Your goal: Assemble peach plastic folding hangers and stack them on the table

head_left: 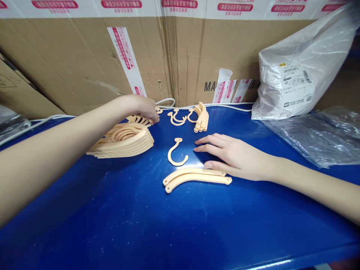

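Note:
My left hand [142, 108] reaches to the back of a fanned stack of beige curved plastic pieces [123, 141], its fingers curled down onto the stack's far end. My right hand [230, 155] lies flat on the blue table [112, 217] with fingers stretched out and nothing in it. Just left of its fingertips lies a single beige hook [176, 153]. Two curved beige bars [197, 179] lie side by side under its thumb. Further back sit loose hooks [177, 118] and a small bundle of hooks [201, 118].
Large cardboard boxes [84, 60] wall off the back. A white cable [225, 105] runs along their base. A white plastic bag with a label [298, 71] and a crumpled clear bag [317, 135] lie at the right.

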`<move>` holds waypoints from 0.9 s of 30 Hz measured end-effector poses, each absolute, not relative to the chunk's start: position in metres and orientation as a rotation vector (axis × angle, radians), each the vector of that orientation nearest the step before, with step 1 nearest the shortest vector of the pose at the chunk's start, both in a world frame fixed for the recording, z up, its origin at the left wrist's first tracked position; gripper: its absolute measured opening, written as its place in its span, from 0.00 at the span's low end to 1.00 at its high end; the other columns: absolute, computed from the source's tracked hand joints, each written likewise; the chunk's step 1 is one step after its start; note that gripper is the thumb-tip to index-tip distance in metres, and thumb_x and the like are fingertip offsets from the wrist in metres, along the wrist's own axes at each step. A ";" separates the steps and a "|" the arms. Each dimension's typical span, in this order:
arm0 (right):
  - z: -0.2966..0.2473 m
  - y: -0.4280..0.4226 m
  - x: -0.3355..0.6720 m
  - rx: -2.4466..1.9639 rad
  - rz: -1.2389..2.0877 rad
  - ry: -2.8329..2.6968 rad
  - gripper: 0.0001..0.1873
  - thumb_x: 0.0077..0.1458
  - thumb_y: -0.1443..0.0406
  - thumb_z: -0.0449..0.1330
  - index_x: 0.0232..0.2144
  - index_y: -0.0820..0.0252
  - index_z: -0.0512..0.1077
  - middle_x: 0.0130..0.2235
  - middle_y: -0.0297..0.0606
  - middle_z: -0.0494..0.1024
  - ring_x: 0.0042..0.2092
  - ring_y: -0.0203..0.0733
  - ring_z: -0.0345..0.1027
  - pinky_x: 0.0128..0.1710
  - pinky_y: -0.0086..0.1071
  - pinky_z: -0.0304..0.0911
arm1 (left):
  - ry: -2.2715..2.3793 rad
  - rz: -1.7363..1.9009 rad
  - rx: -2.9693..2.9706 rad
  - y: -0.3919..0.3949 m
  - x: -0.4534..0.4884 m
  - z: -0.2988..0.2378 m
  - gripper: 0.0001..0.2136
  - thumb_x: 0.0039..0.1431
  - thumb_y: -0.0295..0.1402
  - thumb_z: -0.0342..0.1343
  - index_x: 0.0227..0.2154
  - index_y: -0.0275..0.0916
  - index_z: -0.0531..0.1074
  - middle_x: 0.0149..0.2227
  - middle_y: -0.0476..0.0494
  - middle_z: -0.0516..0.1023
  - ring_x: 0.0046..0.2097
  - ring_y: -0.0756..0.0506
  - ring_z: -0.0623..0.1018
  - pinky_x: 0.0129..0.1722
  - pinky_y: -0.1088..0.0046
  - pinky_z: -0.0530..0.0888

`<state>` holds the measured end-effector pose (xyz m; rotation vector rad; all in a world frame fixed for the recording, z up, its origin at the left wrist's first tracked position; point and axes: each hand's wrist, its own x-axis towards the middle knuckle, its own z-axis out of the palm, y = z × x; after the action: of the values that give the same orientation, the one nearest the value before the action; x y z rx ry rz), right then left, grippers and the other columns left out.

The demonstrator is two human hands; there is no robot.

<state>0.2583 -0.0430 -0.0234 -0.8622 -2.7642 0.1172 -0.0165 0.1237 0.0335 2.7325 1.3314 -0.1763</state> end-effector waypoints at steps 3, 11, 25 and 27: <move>-0.022 -0.043 0.258 -0.864 0.135 -2.769 0.25 0.67 0.53 0.47 0.56 0.62 0.68 0.58 0.48 0.70 0.55 0.50 0.66 0.55 0.48 0.62 | 1.562 -0.332 2.623 0.102 -0.006 0.052 0.13 0.44 0.42 0.57 0.15 0.39 0.70 0.15 0.46 0.70 0.23 0.47 0.70 0.26 0.73 0.63; -0.021 -0.039 0.260 -1.145 0.203 -2.233 0.21 0.63 0.54 0.55 0.53 0.58 0.67 0.49 0.42 0.78 0.49 0.48 0.72 0.49 0.44 0.67 | 1.381 -0.173 2.570 0.016 0.006 0.074 0.17 0.58 0.50 0.51 0.30 0.44 0.77 0.22 0.48 0.70 0.23 0.48 0.69 0.23 0.73 0.61; -0.019 -0.046 0.257 -1.074 0.071 -2.346 0.12 0.63 0.61 0.56 0.42 0.59 0.76 0.34 0.38 0.79 0.37 0.41 0.72 0.35 0.34 0.65 | 1.057 -0.081 2.695 -0.021 0.011 0.056 0.19 0.65 0.47 0.45 0.23 0.42 0.67 0.22 0.52 0.67 0.22 0.51 0.63 0.22 0.72 0.57; -0.019 -0.045 0.259 -1.115 0.046 -2.332 0.11 0.62 0.62 0.57 0.41 0.59 0.78 0.34 0.38 0.79 0.36 0.41 0.73 0.34 0.34 0.65 | 1.152 0.002 2.710 -0.021 0.009 0.063 0.19 0.62 0.51 0.47 0.27 0.42 0.71 0.23 0.51 0.69 0.23 0.51 0.65 0.23 0.73 0.57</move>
<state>0.2588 -0.0449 -0.0185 -1.1150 -2.3322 0.0455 0.0086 -0.0209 0.0626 2.7104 1.1524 0.0024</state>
